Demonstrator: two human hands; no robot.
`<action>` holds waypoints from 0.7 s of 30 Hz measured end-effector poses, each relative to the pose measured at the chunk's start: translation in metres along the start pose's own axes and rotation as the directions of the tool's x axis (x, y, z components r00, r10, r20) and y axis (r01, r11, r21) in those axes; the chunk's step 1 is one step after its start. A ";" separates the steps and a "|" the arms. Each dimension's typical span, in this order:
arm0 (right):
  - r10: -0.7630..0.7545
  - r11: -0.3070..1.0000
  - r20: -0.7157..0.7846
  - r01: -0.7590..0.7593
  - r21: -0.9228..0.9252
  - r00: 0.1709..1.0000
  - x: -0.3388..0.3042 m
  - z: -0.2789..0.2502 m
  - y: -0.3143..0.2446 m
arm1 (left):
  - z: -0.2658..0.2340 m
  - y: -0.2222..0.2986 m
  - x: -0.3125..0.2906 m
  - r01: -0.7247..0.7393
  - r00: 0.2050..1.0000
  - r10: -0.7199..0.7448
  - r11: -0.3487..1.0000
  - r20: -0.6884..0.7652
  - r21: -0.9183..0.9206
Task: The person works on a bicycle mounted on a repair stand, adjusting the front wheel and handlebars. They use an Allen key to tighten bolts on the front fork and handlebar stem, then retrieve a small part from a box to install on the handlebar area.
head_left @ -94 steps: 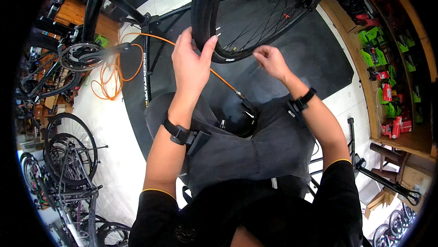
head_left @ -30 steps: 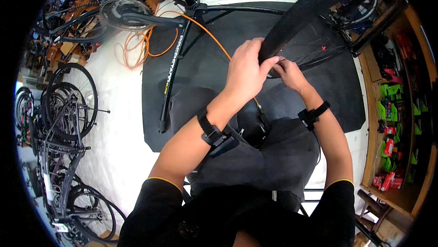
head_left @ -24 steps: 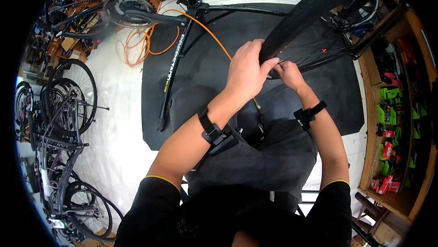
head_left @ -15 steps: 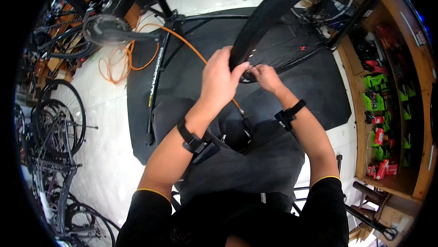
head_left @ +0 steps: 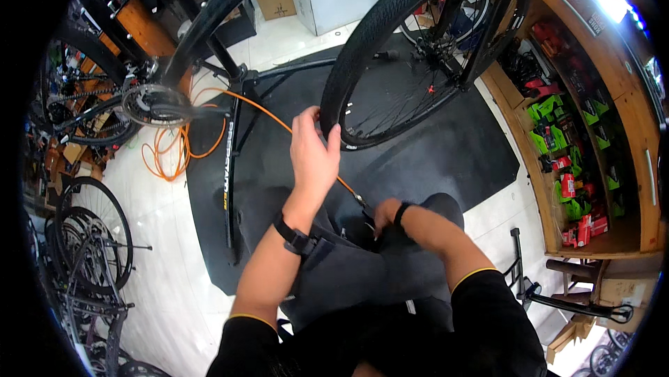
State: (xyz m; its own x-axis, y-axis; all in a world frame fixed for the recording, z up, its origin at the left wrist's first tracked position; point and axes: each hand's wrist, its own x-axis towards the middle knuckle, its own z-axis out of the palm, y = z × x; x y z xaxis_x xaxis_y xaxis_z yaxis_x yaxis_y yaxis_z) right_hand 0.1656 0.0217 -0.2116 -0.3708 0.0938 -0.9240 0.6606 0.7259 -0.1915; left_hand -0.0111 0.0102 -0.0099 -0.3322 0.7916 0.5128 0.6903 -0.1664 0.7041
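A bicycle wheel (head_left: 380, 14) with a black tyre and dark spokes hangs in front of me. My left hand (head_left: 313, 157) grips its near lower edge, thumb on the tread and fingers at its left side. Over my lap, my right hand (head_left: 387, 217) is beside a black air inflator (head_left: 366, 212) at the end of an orange hose (head_left: 272, 118). The right fingers point down and are partly hidden and blurred; whether they close on the inflator does not show.
A black mat (head_left: 446, 154) lies under a repair stand's leg (head_left: 231, 175). Bicycle parts crowd the left, with a crankset (head_left: 159, 104) at upper left. A wooden shelf (head_left: 557, 227) with green and red packages stands at right. A white box (head_left: 352, 1) is at the back.
My right hand has left the wheel's rim and come back to the inflator over my lap. My left hand stays on the tyre. The view has shifted, showing more of the wheel and the back.
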 end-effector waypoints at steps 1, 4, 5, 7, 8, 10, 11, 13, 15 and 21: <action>-0.072 0.987 0.001 0.071 -0.146 0.997 0.033 0.029 0.001 | 0.003 0.006 0.000 0.002 1.000 -0.002 1.000 0.004 -0.001; -0.448 0.883 0.267 0.469 -0.016 0.853 0.060 0.038 -0.022 | -0.003 0.011 -0.001 -0.011 1.000 0.011 0.998 0.004 0.060; -0.572 0.817 0.323 0.558 0.145 0.754 0.057 0.032 -0.034 | -0.006 0.012 -0.001 0.002 1.000 -0.004 0.998 0.026 0.062; -0.727 0.680 0.223 0.633 0.370 0.650 0.048 0.029 -0.050 | -0.011 0.005 -0.003 -0.010 1.000 0.007 0.995 0.029 0.101; -0.764 0.591 0.089 0.637 0.495 0.639 0.086 0.061 -0.029 | -0.005 0.013 0.003 -0.048 0.998 0.046 0.996 0.040 0.074; -0.702 0.705 0.077 0.674 0.223 0.708 0.170 0.108 -0.003 | 0.016 0.030 0.009 -0.056 0.992 0.068 0.992 0.103 -0.110; -0.814 0.579 0.113 0.780 0.236 0.570 0.101 0.040 -0.044 | -0.002 -0.001 0.007 -0.047 0.995 0.047 0.999 0.087 -0.002; -0.799 0.488 -0.202 0.806 0.334 0.567 0.072 0.044 -0.040 | -0.001 0.001 0.012 -0.062 0.993 0.065 0.997 0.098 -0.036; -0.747 0.594 -0.213 0.776 0.211 0.630 0.019 0.005 -0.042 | -0.005 -0.003 0.015 -0.053 0.994 0.059 0.996 0.091 -0.068; -0.404 0.810 -0.637 0.580 0.084 0.657 -0.109 -0.034 0.054 | 0.003 -0.014 0.029 -0.053 0.982 0.084 0.982 0.167 -0.183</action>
State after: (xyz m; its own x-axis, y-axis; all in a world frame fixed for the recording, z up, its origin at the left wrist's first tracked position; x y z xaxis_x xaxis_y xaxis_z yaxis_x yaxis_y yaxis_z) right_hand 0.2192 0.0744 -0.1101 -0.9261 0.2023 -0.3184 0.3750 0.5851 -0.7190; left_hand -0.0285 0.0373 -0.0059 -0.1614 0.8617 0.4811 0.5774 -0.3129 0.7542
